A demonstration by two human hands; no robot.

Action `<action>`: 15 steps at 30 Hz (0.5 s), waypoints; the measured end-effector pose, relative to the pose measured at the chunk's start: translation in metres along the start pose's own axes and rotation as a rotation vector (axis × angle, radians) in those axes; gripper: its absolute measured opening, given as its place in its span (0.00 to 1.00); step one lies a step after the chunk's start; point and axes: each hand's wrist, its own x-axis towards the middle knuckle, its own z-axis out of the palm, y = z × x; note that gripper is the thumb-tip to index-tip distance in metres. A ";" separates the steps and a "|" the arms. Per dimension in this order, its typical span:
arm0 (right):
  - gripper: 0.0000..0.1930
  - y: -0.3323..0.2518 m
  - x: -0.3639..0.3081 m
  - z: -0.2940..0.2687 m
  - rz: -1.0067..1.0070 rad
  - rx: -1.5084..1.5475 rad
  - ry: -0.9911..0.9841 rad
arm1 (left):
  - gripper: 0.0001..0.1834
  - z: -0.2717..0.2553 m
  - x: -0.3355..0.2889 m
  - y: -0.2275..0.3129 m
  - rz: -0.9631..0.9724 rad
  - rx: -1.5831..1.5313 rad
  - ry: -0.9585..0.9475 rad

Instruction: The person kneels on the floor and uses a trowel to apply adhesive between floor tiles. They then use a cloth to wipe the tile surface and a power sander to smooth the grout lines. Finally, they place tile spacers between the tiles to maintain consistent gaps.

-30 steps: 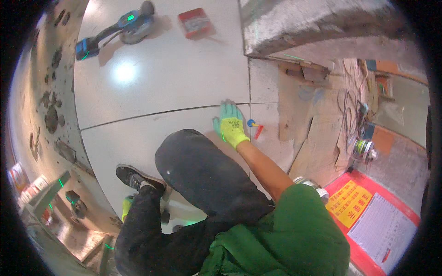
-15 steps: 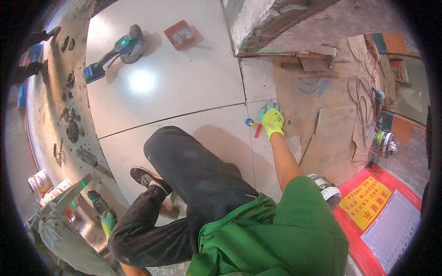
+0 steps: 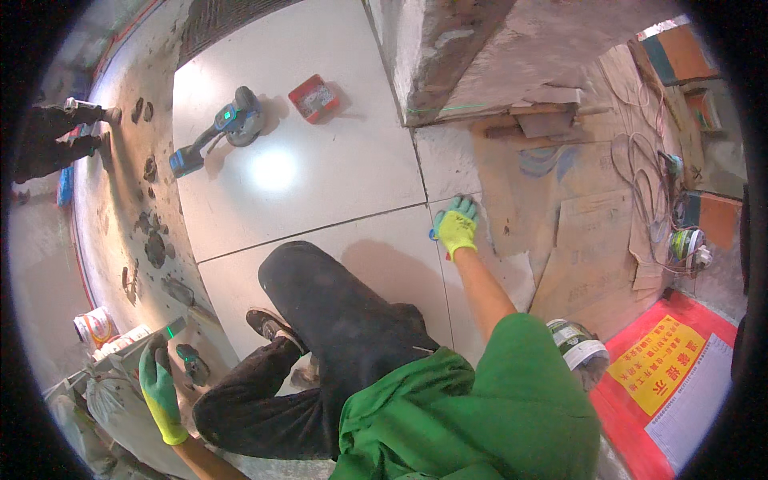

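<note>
My right hand [image 3: 457,227], in a yellow-green glove, lies on the floor tile [image 3: 336,192] near a joint, with its fingers stretched out. A small blue round thing [image 3: 434,234] peeks out at its left side. A red bit shows below it, mostly covered by the glove. My left hand [image 3: 162,398], gloved alike, is raised at the lower left with fingers extended and nothing visible in them. Just to its right, a dark green tool [image 3: 192,364] rests low by the rack.
A blue cordless tool with a round head [image 3: 232,124] and a red box of small pieces [image 3: 314,99] sit on the far tile. Cardboard [image 3: 588,240], looped cables [image 3: 636,172] and tubs [image 3: 578,346] lie right. Another person's legs [image 3: 68,144] stand far left.
My left hand has come up and away from the dark green tool. My right hand has shifted left, now covering most of the small blue and red things. The view has swung slightly.
</note>
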 end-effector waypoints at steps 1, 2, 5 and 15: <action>0.36 -0.007 -0.005 0.008 -0.016 -0.040 -0.034 | 0.19 0.005 -0.002 0.014 0.037 0.179 0.014; 0.34 -0.012 -0.008 0.014 -0.088 -0.078 -0.013 | 0.18 0.007 -0.007 0.028 0.053 0.137 -0.002; 0.34 -0.022 -0.012 0.024 -0.247 -0.021 0.116 | 0.18 0.010 -0.019 0.056 -0.033 0.002 0.021; 0.29 -0.035 0.032 -0.009 -0.345 -0.077 0.122 | 0.17 0.043 -0.012 0.047 -0.030 -0.132 -0.034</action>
